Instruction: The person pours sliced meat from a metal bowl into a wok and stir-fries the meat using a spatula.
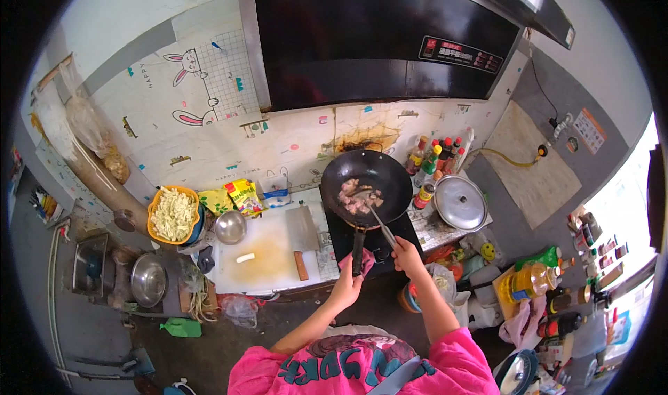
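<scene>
A black wok (pixel 393 170) sits on the black cooktop (pixel 339 245), with pieces of pinkish meat (pixel 353 194) in its middle. My left hand (pixel 346 287) is closed at the wok's dark handle, a pink cloth (pixel 369 261) bunched between palm and handle. In my right hand (pixel 408 257) is the grey handle of a metal spatula (pixel 382 227). The spatula's blade reaches down among the meat, partly hidden by it. Left of the cooktop, a cleaver (pixel 301 229) lies on a white cutting board (pixel 261 266) beside a small white piece of food (pixel 245 258).
A yellow basket of sliced pale vegetable (pixel 174 215), seasoning packets (pixel 243 196) and a metal bowl (pixel 231 227) stand left. Sauce bottles (pixel 429 160) and a lidded pot (pixel 460 202) are to the right. The range hood (pixel 376 47) overhangs the back.
</scene>
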Motion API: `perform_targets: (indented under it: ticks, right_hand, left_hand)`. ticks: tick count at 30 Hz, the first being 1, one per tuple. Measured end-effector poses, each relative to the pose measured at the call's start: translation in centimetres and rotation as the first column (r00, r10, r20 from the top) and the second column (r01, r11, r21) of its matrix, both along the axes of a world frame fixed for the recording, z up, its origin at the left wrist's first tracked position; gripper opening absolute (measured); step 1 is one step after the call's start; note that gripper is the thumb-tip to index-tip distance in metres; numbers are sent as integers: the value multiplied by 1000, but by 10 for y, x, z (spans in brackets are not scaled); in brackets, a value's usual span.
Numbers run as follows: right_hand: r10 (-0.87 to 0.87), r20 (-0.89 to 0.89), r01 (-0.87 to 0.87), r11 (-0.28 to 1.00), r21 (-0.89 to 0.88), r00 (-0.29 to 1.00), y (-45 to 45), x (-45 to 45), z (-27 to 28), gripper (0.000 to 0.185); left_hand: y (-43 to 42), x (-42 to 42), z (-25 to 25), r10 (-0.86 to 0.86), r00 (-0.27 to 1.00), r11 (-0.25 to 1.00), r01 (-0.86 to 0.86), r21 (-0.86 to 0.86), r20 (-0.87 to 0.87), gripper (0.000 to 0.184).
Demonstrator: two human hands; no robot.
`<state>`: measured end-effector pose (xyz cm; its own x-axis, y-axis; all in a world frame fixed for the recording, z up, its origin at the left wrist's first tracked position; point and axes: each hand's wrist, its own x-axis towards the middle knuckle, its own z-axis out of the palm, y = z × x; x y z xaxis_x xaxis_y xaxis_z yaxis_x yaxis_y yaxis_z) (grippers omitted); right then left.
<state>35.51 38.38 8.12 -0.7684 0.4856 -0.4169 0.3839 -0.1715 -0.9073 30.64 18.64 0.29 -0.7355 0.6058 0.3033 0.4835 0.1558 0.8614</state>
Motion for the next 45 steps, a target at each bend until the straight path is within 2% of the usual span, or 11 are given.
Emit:
perform_targets:
  ticks: [1,4,7,16,20,25,26,31,35,39,45]
  right_hand:
    - [-13,-32,12,1000,-24,999,-1,-4,-5,46]
    - [-122,-94,112,988,-107,988,-5,-7,-5,46]
    - [-100,-53,95,992,-85,994,4,9,13,46]
    - [-64,-50,64,998,-9,997,2,6,9,42]
    - [-21,19,13,941,338,1000,14,-3,-31,43]
    - [-59,76,36,961,275,995,26,20,-4,45]
    - [-84,60,74,984,164,995,26,23,5,46]
    - [-72,49,69,996,52,996,23,48,46,43]
    - [4,63,-3,1000,-5,998,19,45,41,43]
    - [49,84,-61,986,153,995,7,18,18,43]
    - [-58,-39,59,998,17,998,-9,-7,6,39]
  left_hand:
    - [1,-1,-6,16,998,1000,-16,-9,-69,62]
    - [-2,3,1,-32,992,998,37,-42,122,64]
    - [-7,6,30,-74,953,996,87,-30,293,66]
    - [-4,17,31,-4,940,1000,0,11,340,64]
    - [-5,17,34,-26,934,1000,25,8,357,63]
    - [-7,17,37,-24,934,999,33,-19,356,63]
    - [-7,17,38,-18,934,1000,25,-13,357,62]
    - [-4,15,27,-53,928,997,30,69,368,54]
    - [-3,14,27,-85,918,994,50,101,387,50]
    - [-4,14,35,-84,918,994,51,96,388,51]
    - [-8,19,41,-77,926,993,39,109,370,51]
